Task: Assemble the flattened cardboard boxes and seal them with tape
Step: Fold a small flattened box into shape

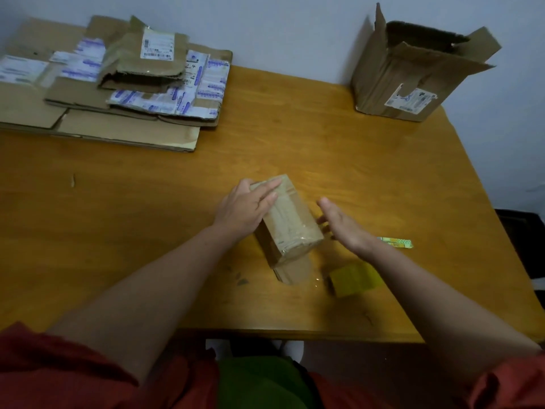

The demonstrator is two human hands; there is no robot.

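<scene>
A small taped cardboard box lies on the wooden table in front of me. My left hand rests on its far left side with straight fingers laid across the top. My right hand is held flat beside the box's right side, fingers straight; whether it touches the box I cannot tell. A roll of clear tape with a yellowish core sits just right of the box's near end, under my right forearm. A strip of clear tape runs from the box's near end toward the roll.
A pile of flattened cardboard boxes with shipping labels fills the back left. An assembled open box stands at the back right corner. A small yellow-green cutter lies right of my right wrist. The table's near edge is close to my body.
</scene>
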